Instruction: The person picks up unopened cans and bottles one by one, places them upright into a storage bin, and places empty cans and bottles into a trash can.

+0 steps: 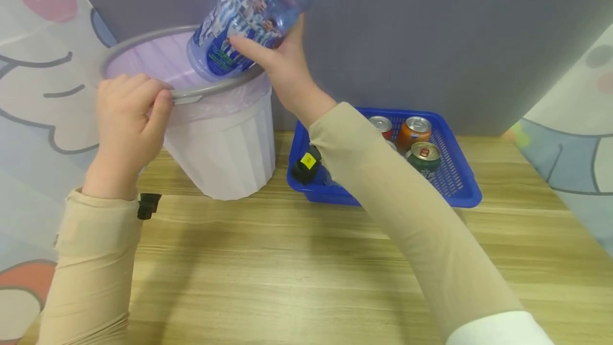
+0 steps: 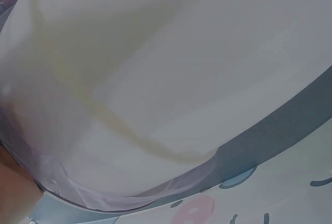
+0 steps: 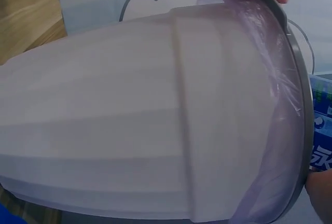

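Observation:
In the head view my right hand (image 1: 292, 68) grips a large clear blue plastic bottle (image 1: 239, 25) with a printed label and a blue cap. The bottle leans, its base just inside the mouth of a white trash bin (image 1: 230, 148). A grey rim (image 1: 215, 88) and a pale purple liner bag (image 1: 143, 65) top the bin. My left hand (image 1: 129, 116) holds the near left part of that rim, fingers curled over it. The right wrist view shows the bin's ribbed side (image 3: 129, 110), with part of the bottle label (image 3: 322, 125) beyond the rim.
A blue plastic basket (image 1: 466, 190) stands right of the bin on the wood-grain table (image 1: 249, 270). Inside it are several drink cans, among them an orange can (image 1: 414, 133) and a green can (image 1: 423, 161), plus a black item (image 1: 306, 166) with a yellow tag. A grey partition (image 1: 407, 41) rises behind.

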Demonstrator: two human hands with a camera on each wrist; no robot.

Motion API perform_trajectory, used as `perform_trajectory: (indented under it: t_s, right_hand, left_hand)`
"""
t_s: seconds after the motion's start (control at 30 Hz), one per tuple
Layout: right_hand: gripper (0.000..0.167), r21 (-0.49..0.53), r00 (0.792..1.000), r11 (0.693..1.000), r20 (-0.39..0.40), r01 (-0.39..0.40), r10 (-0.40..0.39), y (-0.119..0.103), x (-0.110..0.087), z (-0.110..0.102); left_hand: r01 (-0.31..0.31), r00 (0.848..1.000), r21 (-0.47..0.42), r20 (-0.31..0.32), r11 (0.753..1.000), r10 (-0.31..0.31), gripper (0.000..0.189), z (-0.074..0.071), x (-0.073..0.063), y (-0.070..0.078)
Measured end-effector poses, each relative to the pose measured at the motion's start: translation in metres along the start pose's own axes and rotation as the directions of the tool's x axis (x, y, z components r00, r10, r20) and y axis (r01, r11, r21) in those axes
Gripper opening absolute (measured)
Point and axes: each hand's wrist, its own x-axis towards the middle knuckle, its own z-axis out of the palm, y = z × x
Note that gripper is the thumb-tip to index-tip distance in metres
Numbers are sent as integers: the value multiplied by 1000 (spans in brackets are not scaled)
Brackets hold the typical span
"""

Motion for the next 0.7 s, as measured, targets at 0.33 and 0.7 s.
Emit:
perform_trajectory:
  t_s: [0.33,0.7]
  right_hand:
    - [51,87,998,994,12,-60,59,-7,4,4]
    - [37,-46,985,987,-90,-155,150,-12,2,6]
  left_hand:
    - [4,1000,10,-2,1000,-4,38,0,-1,0]
    - [8,1000,4,4,1000,-8,38,2,-1,-1]
